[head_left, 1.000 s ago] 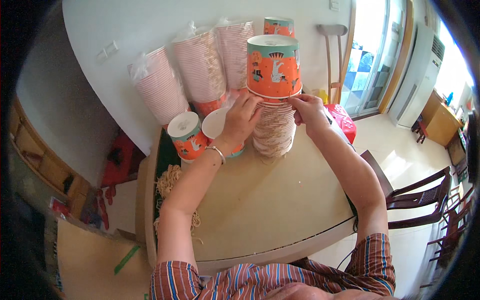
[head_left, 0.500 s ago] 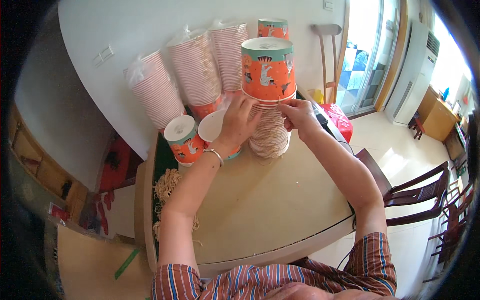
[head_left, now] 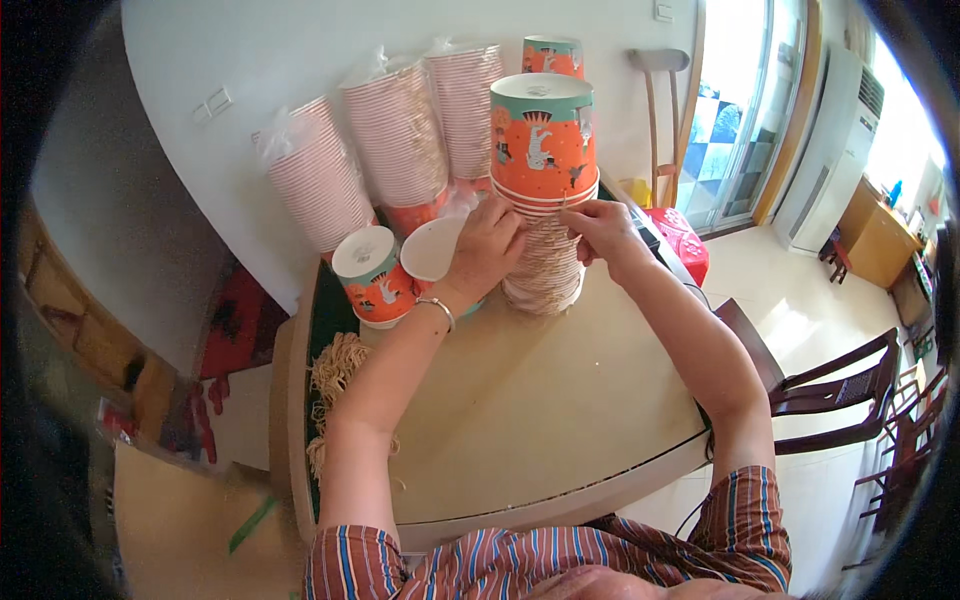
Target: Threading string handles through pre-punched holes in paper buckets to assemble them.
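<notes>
Table (head_left: 560, 420), beige and rounded, takes up the middle of the view, pushed against a white wall (head_left: 250, 60). Three plastic-wrapped sleeves of striped paper cups (head_left: 395, 135) lean at its far edge. In front of them rises the tall stack of paper bowls (head_left: 545, 250), upside down, its top bowl (head_left: 543, 135) orange with a teal band. Compared with a second ago the stack looks much the same, upright and in the same spot, and both hands have stayed at its upper part. The left hand (head_left: 490, 245) wraps its fingers around the stack's left side just below the orange bowls. The right hand (head_left: 595, 225) pinches narrowly at a rim on the right side. A single orange bowl (head_left: 370, 280) sits inverted near the left wrist, with a white lid (head_left: 432, 250) just beside it.
</notes>
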Tool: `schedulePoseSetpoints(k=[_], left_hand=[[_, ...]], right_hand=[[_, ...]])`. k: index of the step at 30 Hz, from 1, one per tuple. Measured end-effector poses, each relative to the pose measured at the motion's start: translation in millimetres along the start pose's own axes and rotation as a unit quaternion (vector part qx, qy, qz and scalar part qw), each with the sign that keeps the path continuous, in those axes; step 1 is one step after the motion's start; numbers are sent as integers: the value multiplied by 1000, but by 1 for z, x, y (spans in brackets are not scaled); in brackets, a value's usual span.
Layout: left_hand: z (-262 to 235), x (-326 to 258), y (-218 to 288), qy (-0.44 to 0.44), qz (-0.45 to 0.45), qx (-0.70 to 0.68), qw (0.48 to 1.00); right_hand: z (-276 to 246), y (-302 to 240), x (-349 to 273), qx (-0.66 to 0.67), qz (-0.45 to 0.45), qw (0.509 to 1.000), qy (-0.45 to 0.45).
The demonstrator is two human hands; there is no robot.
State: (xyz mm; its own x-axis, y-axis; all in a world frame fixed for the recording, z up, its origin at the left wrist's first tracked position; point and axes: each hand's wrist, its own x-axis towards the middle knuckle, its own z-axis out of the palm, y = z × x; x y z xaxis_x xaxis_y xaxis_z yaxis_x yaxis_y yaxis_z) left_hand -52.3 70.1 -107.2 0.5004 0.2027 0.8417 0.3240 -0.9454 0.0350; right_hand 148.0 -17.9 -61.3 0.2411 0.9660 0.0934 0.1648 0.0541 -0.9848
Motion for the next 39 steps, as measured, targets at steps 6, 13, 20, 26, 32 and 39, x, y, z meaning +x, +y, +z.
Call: schedulePoseSetpoints(k=[6,13,20,26,32,39], left_hand=[[6,-16,0,-6,-29,-28,999],[14,-35,-6,68,-149,-33,986],[16,-35,-12,64,-136,-45,988],[15,-60,-2,52,-157,-21,986],[-10,-98,22,46,-224,-64,972],[-69,-144,36,0,-268,-70,961]], right_hand=[[2,13,-32,-131,0,990,-50],[27,24,-59,-317,-241,917,-35],[42,27,-57,-306,-207,927,-60],[49,39,-66,-306,-228,922,-66],[60,72,-91,-343,-122,921,-138],[103,117,-134,-300,-164,920,-193]])
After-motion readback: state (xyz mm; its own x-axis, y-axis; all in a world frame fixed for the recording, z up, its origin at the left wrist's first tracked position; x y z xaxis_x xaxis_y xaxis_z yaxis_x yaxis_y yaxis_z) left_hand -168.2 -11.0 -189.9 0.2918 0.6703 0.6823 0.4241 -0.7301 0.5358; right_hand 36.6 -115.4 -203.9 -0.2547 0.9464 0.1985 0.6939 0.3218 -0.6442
